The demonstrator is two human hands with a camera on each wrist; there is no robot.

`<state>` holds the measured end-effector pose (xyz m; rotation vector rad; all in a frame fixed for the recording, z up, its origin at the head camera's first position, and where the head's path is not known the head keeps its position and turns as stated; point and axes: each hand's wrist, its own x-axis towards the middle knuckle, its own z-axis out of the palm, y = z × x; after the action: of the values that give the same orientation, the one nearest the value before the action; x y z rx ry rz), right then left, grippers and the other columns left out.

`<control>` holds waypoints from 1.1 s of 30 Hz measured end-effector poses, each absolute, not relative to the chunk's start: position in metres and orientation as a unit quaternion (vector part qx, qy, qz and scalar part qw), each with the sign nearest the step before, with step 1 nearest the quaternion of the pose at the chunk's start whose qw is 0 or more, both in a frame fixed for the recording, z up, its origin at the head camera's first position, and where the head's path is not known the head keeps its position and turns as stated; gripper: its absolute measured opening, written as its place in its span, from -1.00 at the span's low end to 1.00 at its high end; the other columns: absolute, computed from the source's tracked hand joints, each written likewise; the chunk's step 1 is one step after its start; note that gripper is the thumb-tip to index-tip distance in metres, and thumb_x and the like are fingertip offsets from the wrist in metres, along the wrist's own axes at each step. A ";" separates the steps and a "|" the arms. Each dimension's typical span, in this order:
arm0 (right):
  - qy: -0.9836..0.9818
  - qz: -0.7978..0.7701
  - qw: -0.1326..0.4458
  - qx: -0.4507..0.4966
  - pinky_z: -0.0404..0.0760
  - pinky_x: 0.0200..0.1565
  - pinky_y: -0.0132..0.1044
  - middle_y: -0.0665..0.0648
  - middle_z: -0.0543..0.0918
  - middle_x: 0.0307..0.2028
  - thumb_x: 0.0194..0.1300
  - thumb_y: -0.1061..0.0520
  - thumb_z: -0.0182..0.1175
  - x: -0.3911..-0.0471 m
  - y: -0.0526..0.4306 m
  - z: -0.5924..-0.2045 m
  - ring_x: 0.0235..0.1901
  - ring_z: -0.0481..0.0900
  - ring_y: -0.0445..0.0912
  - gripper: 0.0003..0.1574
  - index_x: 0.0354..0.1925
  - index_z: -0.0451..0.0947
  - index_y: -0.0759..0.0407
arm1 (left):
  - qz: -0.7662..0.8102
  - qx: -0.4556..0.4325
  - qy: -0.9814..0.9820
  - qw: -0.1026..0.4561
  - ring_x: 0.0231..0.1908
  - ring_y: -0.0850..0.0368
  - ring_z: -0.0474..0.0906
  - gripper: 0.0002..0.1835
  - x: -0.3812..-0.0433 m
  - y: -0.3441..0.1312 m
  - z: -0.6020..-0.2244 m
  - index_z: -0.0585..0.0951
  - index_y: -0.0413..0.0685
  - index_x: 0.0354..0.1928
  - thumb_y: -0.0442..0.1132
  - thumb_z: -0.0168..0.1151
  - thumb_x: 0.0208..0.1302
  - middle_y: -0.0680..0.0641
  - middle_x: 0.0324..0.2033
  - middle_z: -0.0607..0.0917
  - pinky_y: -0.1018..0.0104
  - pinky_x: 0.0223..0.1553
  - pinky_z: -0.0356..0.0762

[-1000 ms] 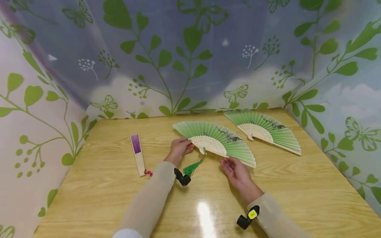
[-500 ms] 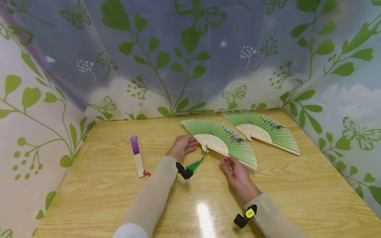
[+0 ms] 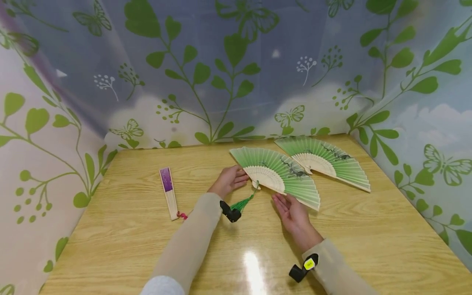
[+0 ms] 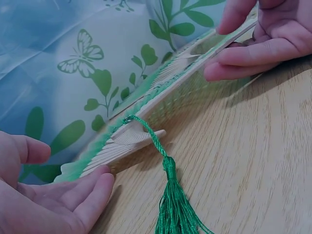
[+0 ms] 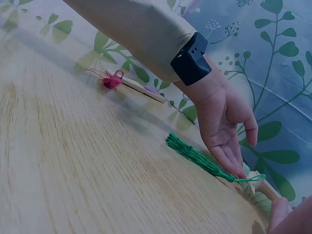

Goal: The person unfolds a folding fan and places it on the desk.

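Note:
An opened green folding fan (image 3: 271, 162) with pale ribs and a dark branch print is at mid-table in the head view. Its green tassel (image 4: 175, 204) hangs from the pivot. My left hand (image 3: 229, 180) is at the fan's left edge, fingers extended under it and thumb held apart, as the left wrist view shows. At the near right edge, my right hand (image 3: 296, 219) holds the fan's outer stick between thumb and fingers. The left wrist view has the fan tilted, its right side raised off the table.
Another opened green fan (image 3: 332, 159) lies at the back right, close to the first. On the left lies a folded fan (image 3: 169, 192) with a purple part and a red tassel (image 5: 111, 80). Printed cloth (image 3: 177, 119) walls the wooden table (image 3: 121, 246).
The green fan has shifted a little to the right, nearer the other green fan. My left hand has followed it rightward, its fingers straighter now. My right hand has hardly moved.

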<state>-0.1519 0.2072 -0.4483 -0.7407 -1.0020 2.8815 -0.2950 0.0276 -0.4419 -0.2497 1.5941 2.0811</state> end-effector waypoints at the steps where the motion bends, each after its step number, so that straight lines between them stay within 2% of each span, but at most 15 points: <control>1: -0.319 0.918 -0.001 -0.234 0.43 0.23 -0.37 0.23 0.47 0.01 0.57 0.18 -0.30 -0.152 0.207 -0.447 0.01 0.60 -0.02 -0.49 0.39 -0.07 0.24 | 0.765 -0.091 0.586 0.252 0.19 -0.15 0.48 -0.50 -0.295 0.028 -0.442 0.29 -0.32 0.36 -0.27 -0.06 0.45 -0.35 0.25 0.45 0.11 0.17 0.51; 3: -0.316 0.921 -0.005 -0.230 0.41 0.25 -0.36 0.29 0.37 0.14 0.58 0.17 -0.34 -0.151 0.208 -0.446 0.15 0.49 0.04 -0.36 0.48 -0.27 0.23 | 0.765 -0.090 0.585 0.253 0.19 -0.16 0.47 -0.49 -0.296 0.029 -0.443 0.26 -0.34 0.37 -0.28 -0.07 0.45 -0.36 0.26 0.42 0.10 0.18 0.50; 5: -0.306 0.925 -0.008 -0.227 0.39 0.27 -0.34 0.34 0.23 0.28 0.58 0.16 -0.37 -0.151 0.207 -0.444 0.29 0.34 0.09 -0.31 0.50 -0.38 0.23 | 0.765 -0.089 0.585 0.255 0.20 -0.17 0.46 -0.47 -0.296 0.029 -0.443 0.23 -0.35 0.39 -0.28 -0.09 0.45 -0.38 0.28 0.39 0.09 0.19 0.49; 8: -0.292 0.930 -0.014 -0.223 0.36 0.30 -0.31 0.38 0.01 0.42 0.58 0.13 -0.39 -0.150 0.205 -0.442 0.41 0.12 0.13 -0.30 0.49 -0.43 0.26 | 0.762 -0.089 0.587 0.259 0.22 -0.18 0.45 -0.45 -0.295 0.029 -0.442 0.18 -0.34 0.42 -0.27 -0.11 0.47 -0.38 0.30 0.36 0.09 0.20 0.48; 12: -0.273 0.936 -0.026 -0.223 0.31 0.35 -0.25 0.35 -0.09 0.48 0.58 0.09 -0.37 -0.148 0.203 -0.440 0.44 0.05 0.13 -0.25 0.49 -0.47 0.26 | 0.761 -0.095 0.588 0.259 0.22 -0.16 0.45 -0.45 -0.295 0.028 -0.441 0.18 -0.32 0.42 -0.26 -0.09 0.47 -0.36 0.30 0.37 0.10 0.20 0.48; 24: -0.295 0.935 -0.048 -0.192 0.14 0.43 -0.11 0.40 -0.14 0.48 0.58 0.09 -0.35 -0.146 0.196 -0.438 0.45 -0.01 0.20 -0.22 0.49 -0.51 0.27 | 0.754 -0.089 0.599 0.255 0.23 -0.18 0.43 -0.45 -0.292 0.021 -0.439 0.18 -0.29 0.43 -0.26 -0.09 0.47 -0.37 0.32 0.35 0.09 0.21 0.48; 33: -0.346 0.919 -0.070 -0.174 0.20 0.40 -0.02 0.44 -0.03 0.44 0.56 0.10 -0.32 -0.149 0.186 -0.433 0.41 0.08 0.25 -0.30 0.49 -0.29 0.28 | 0.767 -0.072 0.586 0.250 0.26 -0.22 0.38 -0.43 -0.285 0.008 -0.435 0.13 -0.26 0.46 -0.21 -0.09 0.52 -0.37 0.34 0.30 0.05 0.23 0.44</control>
<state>-0.1494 0.1860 -0.4333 -0.5721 -1.1374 3.0239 -0.2852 0.0079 -0.4353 -0.1967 1.5966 2.0884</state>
